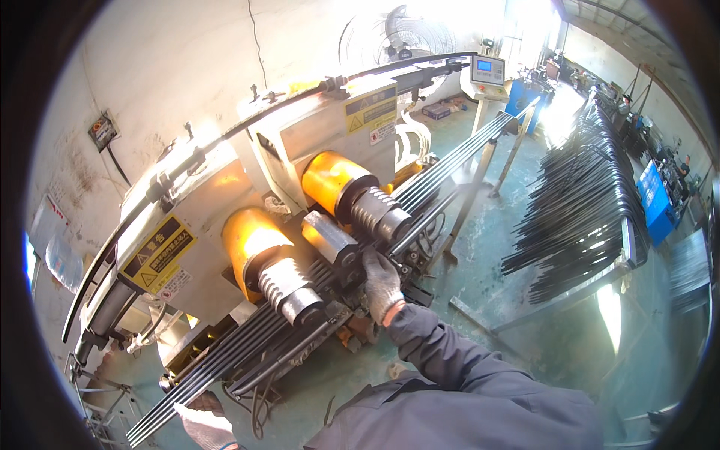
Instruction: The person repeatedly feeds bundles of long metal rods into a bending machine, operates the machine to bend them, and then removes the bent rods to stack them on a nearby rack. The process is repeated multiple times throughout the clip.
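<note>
My right hand (382,283), in a grey knit glove, is at the machine's middle, against the dark side of a hexagonal metal block (328,237). Its fingers curl inward, and what they close on is hidden. Low on the left, my left hand (205,424), also gloved, is beside the left end of several thin dark metal rods (217,362). Its fingers are partly hidden, so its grip is unclear. The rods run side by side through the machine, beneath two yellow cylinders (255,236) (336,178) with ribbed steel ends (289,289) (381,214).
A control box (487,70) with a small screen stands beyond the machine. To the right, a large heap of dark rods (577,195) lies on a metal frame (559,296). Blue machines (658,202) stand farther right. A large fan (401,34) is by the wall.
</note>
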Tool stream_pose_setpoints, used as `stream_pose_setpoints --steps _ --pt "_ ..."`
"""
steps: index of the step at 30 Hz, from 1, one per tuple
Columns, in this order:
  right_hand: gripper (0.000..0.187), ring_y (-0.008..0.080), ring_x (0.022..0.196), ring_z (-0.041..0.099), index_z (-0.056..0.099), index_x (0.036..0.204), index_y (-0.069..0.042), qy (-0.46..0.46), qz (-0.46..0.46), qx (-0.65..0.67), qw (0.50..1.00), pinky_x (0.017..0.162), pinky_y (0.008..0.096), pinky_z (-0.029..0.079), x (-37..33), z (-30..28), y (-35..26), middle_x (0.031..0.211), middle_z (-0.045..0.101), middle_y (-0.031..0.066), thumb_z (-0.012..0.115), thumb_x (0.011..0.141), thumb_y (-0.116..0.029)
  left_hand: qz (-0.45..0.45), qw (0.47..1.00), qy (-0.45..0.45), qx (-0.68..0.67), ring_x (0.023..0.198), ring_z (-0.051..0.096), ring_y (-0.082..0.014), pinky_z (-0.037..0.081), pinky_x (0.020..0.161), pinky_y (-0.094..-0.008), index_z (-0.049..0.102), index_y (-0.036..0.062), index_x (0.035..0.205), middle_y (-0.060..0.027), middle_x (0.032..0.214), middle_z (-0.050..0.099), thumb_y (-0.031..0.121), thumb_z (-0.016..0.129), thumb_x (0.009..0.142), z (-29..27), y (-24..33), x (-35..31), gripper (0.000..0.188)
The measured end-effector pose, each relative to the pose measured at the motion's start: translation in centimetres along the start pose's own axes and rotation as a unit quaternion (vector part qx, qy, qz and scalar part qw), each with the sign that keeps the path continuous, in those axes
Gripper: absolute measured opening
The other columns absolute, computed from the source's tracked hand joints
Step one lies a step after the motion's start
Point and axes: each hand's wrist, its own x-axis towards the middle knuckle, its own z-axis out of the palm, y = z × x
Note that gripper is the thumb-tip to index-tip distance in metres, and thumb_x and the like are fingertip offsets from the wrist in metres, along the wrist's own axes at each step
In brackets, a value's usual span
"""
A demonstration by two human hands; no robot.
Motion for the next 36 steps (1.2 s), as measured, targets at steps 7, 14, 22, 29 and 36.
stream_pose_setpoints --steps 7,14,22,29,36 --pt "0.052 0.0166 0.1 0.068 0.076 0.138 0.001 0.019 0.073 0.049 0.996 0.092 0.0359 0.054 2.0 1.2 -0.2 0.115 0.077 0.0055 0.068 0.114 -0.044 0.27 0.909 0.014 0.317 0.089 0.074 -0.0258 0.059 0.081 -0.0389 0.078 0.0029 0.118 -0.0101 0.104 0.081 0.049 0.084 0.102 0.9 3.8 2.7 0.05" --pt "0.059 0.0196 0.102 0.076 0.076 0.137 0.001 0.006 0.054 -0.093 0.994 0.086 0.0386 0.058 4.0 1.0 0.2 0.117 0.081 0.0096 0.069 0.111 -0.051 0.199 0.964 0.046 0.168 0.112 0.073 -0.0247 0.059 0.099 -0.0388 0.068 0.0026 0.145 -0.0128 0.128 0.077 0.038 0.074 0.112 13.4 12.0 2.8 0.049" --pt "0.039 0.0169 0.098 0.079 0.078 0.131 -0.002 -0.061 -0.08 -0.073 0.992 0.082 0.0355 0.062 4.5 2.1 -2.5 0.115 0.081 0.0085 0.081 0.104 -0.03 0.271 0.943 -0.041 0.189 0.118 0.072 -0.0206 0.058 0.11 -0.0359 0.066 -0.0013 0.152 -0.0112 0.134 0.075 0.022 0.068 0.116 23.9 13.4 0.3 0.044" --pt "0.036 0.0182 0.092 0.079 0.081 0.128 -0.008 -0.09 0.011 -0.069 0.994 0.074 0.0346 0.063 4.2 1.9 -4.8 0.11 0.08 0.0057 0.084 0.101 -0.032 0.286 0.925 -0.187 0.168 0.099 0.069 -0.0182 0.058 0.091 -0.0324 0.058 0.0039 0.156 -0.0092 0.119 0.071 0.017 0.07 0.114 32.5 12.8 -1.1 0.046" --pt "0.037 0.0171 0.086 0.079 0.079 0.13 -0.008 -0.079 0.048 -0.094 0.991 0.068 0.0364 0.062 4.5 1.2 -4.1 0.107 0.08 0.0068 0.082 0.103 -0.034 0.363 0.834 -0.263 0.321 0.098 0.07 -0.0179 0.059 0.093 -0.0357 0.06 -0.0015 0.146 -0.0116 0.104 0.07 0.016 0.069 0.108 41.7 10.0 -5.3 0.043"
